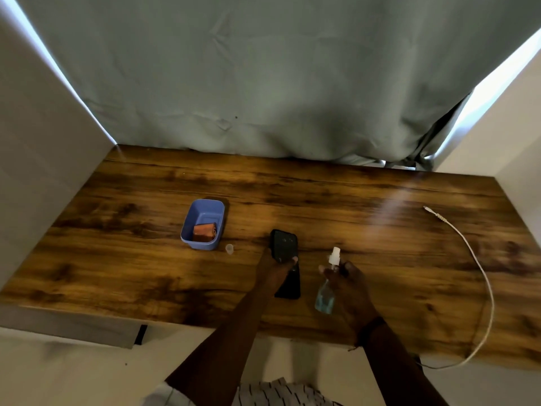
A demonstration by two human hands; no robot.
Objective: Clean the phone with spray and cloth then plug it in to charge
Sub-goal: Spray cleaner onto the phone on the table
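Note:
A black phone (284, 247) is held above the wooden table (322, 200), back side up, with my left hand (273, 271) gripping its middle. My right hand (348, 279) grips a small clear spray bottle (325, 297) holding blue liquid; its white nozzle (334, 256) points up and toward the phone. An orange cloth (204, 232) lies folded inside a blue plastic tub (216, 212) to the left. A white charging cable (480, 271) curves along the table's right side, its plug end (428, 208) lying toward the back.
A small clear cap (229, 248) stands on the table between the tub and the phone. A grey curtain (263, 83) hangs behind the table. White walls close in on the left and right.

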